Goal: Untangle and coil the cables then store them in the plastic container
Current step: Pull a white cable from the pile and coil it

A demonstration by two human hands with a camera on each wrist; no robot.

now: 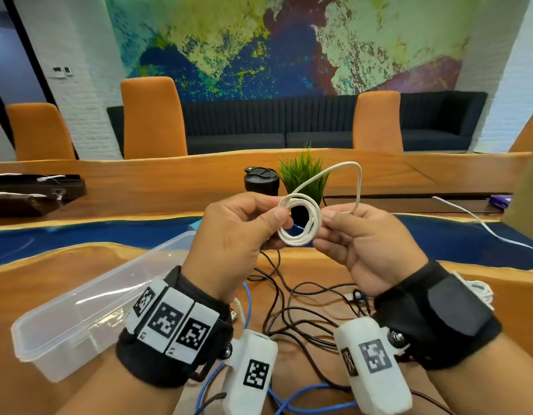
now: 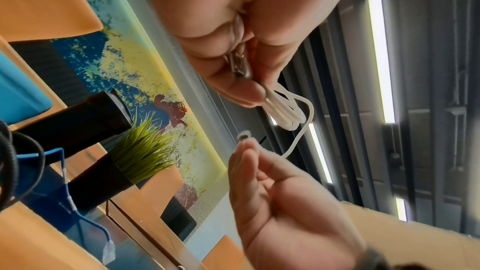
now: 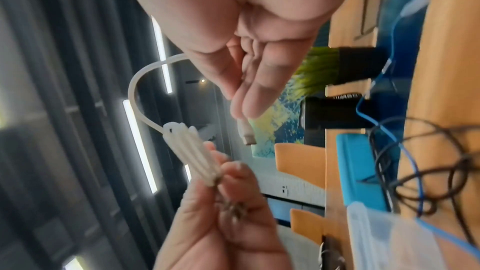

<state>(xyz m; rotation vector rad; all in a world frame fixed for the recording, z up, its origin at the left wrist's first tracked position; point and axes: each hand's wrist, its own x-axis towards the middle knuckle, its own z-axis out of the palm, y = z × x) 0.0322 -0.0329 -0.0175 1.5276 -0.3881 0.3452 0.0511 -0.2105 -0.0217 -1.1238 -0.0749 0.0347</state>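
Observation:
Both hands are raised over the table with a white cable between them. My left hand (image 1: 278, 211) pinches the left side of its small round coil (image 1: 299, 221). In the left wrist view a metal plug (image 2: 240, 65) also lies inside that hand (image 2: 259, 90). My right hand (image 1: 331, 215) pinches the cable's free end, which arcs up in a loose loop (image 1: 358, 178). In the right wrist view the end plug (image 3: 246, 134) sticks out past the right fingertips (image 3: 245, 108). The clear plastic container (image 1: 34, 354) sits open and empty at the lower left.
Tangled dark cables (image 1: 304, 310) and a blue cable (image 1: 304, 396) lie on the wooden table under my hands. Another white cable (image 1: 483, 226) trails off to the right. Behind my hands stand a black tumbler (image 1: 260, 181) and a small green plant (image 1: 304, 175). A dark tray (image 1: 34, 190) lies far left.

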